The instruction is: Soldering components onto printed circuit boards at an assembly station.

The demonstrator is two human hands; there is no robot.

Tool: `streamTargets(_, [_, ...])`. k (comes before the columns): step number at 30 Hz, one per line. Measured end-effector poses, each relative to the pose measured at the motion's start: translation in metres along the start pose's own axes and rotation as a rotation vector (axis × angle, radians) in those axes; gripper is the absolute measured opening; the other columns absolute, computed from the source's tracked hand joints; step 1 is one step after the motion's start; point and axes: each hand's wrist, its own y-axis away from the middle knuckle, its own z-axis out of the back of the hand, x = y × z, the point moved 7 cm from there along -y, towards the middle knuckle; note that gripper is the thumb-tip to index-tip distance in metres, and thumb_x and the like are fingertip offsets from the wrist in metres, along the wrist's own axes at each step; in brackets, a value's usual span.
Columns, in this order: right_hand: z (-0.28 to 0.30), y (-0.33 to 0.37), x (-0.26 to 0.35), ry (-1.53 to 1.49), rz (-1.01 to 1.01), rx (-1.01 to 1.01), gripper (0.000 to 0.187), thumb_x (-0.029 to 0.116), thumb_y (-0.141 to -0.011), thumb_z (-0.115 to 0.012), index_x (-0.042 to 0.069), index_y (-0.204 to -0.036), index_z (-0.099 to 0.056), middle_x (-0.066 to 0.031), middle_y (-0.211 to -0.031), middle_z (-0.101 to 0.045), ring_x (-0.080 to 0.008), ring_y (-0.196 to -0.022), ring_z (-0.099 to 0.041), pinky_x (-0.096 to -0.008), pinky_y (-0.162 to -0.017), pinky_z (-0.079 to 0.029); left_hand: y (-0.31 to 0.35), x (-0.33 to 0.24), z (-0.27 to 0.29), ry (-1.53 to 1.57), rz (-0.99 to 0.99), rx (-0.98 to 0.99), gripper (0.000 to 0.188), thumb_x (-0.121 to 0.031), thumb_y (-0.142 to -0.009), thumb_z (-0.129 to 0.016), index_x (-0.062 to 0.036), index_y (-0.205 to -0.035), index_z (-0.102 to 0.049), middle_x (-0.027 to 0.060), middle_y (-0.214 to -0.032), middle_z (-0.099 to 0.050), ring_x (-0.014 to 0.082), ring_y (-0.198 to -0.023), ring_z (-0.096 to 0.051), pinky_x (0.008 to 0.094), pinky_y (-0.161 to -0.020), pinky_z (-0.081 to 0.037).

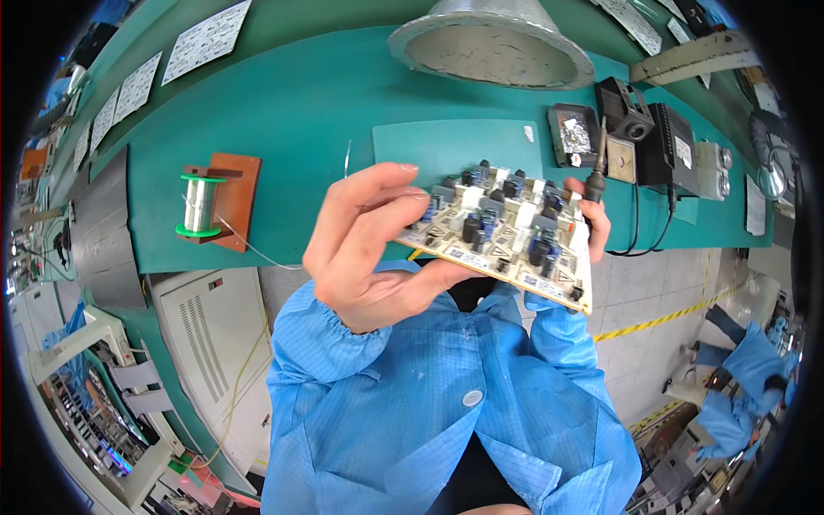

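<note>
I hold a cream, component-studded rectangular circuit board (508, 237) tilted over the near edge of the green bench (300, 154). My left hand (365, 253) is clamped on its left side, thumb below and fingers curved; my right hand (598, 228) grips its right edge, a dark-handled metal soldering iron (595, 185) at its fingers.

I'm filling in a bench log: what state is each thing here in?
Circuit board: held up, tilted, populated
Left hand: closed on the board's left edge
Right hand: gripping the board's right edge
Soldering iron: tip toward the picture's top; heat, cannot tell
Solder spool: on a brown stand, partly unwound
Black tray: holding silvery scraps
Metal hood: mouth open
</note>
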Motion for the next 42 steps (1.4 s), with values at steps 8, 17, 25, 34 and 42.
streamTargets(8, [-0.003, -0.009, 0.011, 0.080, 0.151, -0.002, 0.026, 0.021, -0.094, -0.051, 0.000, -0.109, -0.049, -0.0258, -0.109, -0.056, -0.0226, -0.088, -0.057, -0.0337, -0.079, -0.046, 0.003, 0.008, 0.003, 0.011, 0.005, -0.029, 0.054, -0.023, -0.054, -0.090, 0.0051, -0.091, -0.063, 0.0224, -0.103, -0.060, 0.0248, -0.078, -0.064, 0.0333, -0.066, -0.055])
streamTargets(17, [-0.013, -0.017, 0.025, 0.071, 0.231, -0.015, 0.028, 0.023, -0.090, -0.059, -0.002, -0.103, -0.053, -0.0259, -0.102, -0.058, -0.0282, -0.088, -0.059, -0.0365, -0.078, -0.047, 0.008, 0.018, 0.012, -0.020, 0.053, -0.020, 0.048, -0.014, -0.056, -0.087, 0.0053, -0.093, -0.063, 0.0226, -0.106, -0.059, 0.0251, -0.084, -0.065, 0.0328, -0.071, -0.055])
streamTargets(25, [-0.016, -0.019, 0.031, 0.095, 0.230, 0.033, 0.029, 0.023, -0.088, -0.062, 0.000, -0.103, -0.054, -0.0250, -0.102, -0.059, -0.0283, -0.088, -0.059, -0.0360, -0.078, -0.048, 0.014, 0.025, 0.017, -0.028, 0.085, -0.030, 0.046, -0.009, -0.055, -0.084, 0.0053, -0.094, -0.063, 0.0211, -0.105, -0.060, 0.0254, -0.086, -0.064, 0.0327, -0.073, -0.054])
streamTargets(34, [-0.022, -0.020, 0.039, 0.125, 0.268, 0.088, 0.028, 0.022, -0.090, -0.059, 0.001, -0.106, -0.052, -0.0263, -0.104, -0.057, -0.0293, -0.091, -0.059, -0.0367, -0.078, -0.048, 0.021, 0.035, 0.023, -0.061, 0.110, -0.075, 0.043, -0.008, -0.058, -0.081, 0.0055, -0.096, -0.064, 0.0199, -0.103, -0.061, 0.0263, -0.089, -0.063, 0.0325, -0.075, -0.052])
streamTargets(42, [-0.028, -0.017, 0.042, 0.181, 0.301, 0.157, 0.025, 0.019, -0.094, -0.050, -0.001, -0.110, -0.049, -0.0272, -0.108, -0.055, -0.0287, -0.092, -0.056, -0.0370, -0.080, -0.048, 0.029, 0.043, 0.027, -0.039, 0.131, -0.107, 0.044, -0.009, -0.062, -0.081, 0.0066, -0.099, -0.062, 0.0202, -0.103, -0.061, 0.0259, -0.089, -0.063, 0.0321, -0.076, -0.052])
